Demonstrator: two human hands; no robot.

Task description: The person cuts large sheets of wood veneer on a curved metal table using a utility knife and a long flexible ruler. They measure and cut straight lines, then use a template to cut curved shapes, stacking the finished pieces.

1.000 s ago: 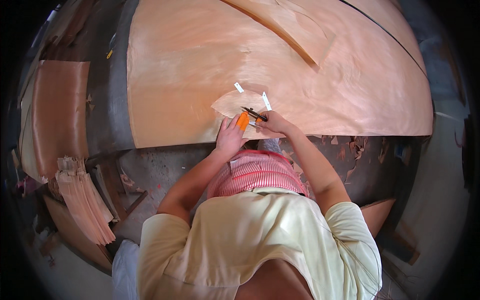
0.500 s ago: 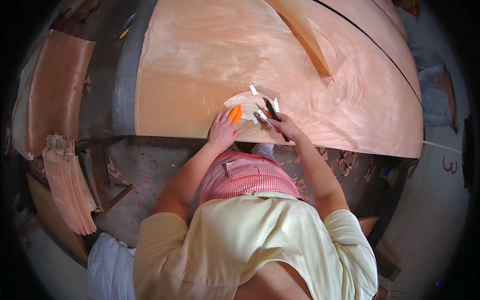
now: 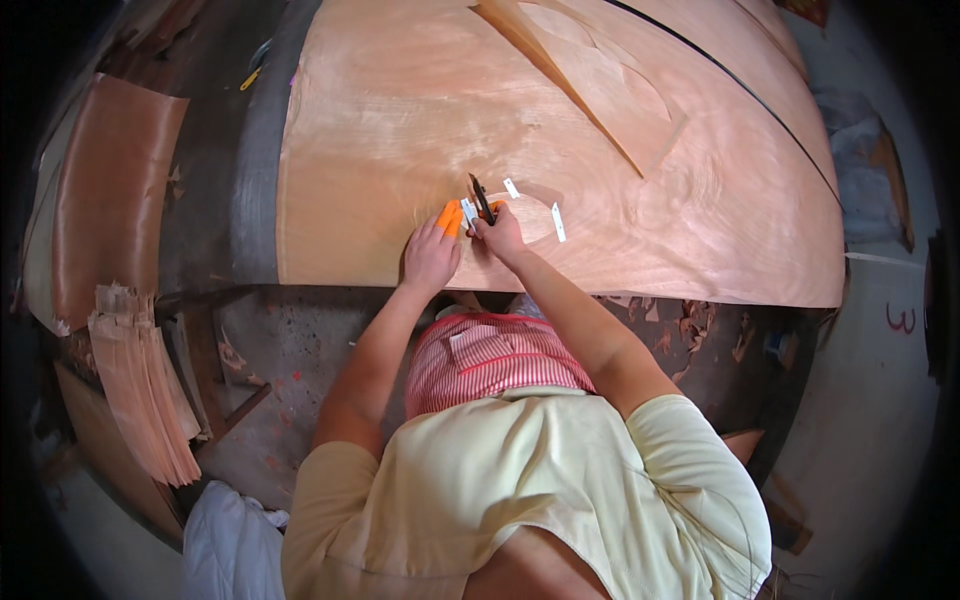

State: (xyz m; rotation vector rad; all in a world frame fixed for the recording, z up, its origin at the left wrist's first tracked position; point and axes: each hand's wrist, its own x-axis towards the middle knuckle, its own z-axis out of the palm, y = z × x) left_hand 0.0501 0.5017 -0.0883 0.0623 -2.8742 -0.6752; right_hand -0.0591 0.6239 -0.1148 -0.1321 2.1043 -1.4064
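Orange finger covers sit on fingertips of both my hands. My left hand point(image 3: 432, 258) lies on the large wood veneer sheet point(image 3: 380, 130), fingers stretched forward. Close beside it, my right hand point(image 3: 502, 235) is closed around a black-handled cutter knife point(image 3: 484, 200), its tip pointing away from me. A small white strip point(image 3: 468, 214) shows between the fingertips of both hands; which hand holds it I cannot tell. Partly under my right hand is an oval patch of veneer point(image 3: 530, 215). White strips point(image 3: 512, 188) with small holes lie at its far and right edges.
A loose piece of veneer point(image 3: 575, 85) lies on the sheet's far part. Dark bench surface point(image 3: 205, 200) borders the sheet on the left, with a brown sheet point(image 3: 118, 190) and stacked veneer strips point(image 3: 140, 390) beyond. Scraps point(image 3: 690, 325) litter the floor under the near edge.
My right hand has moved left with the knife, up to my left hand. The left hand has shifted slightly left. The white strip near the right fingers has come along.
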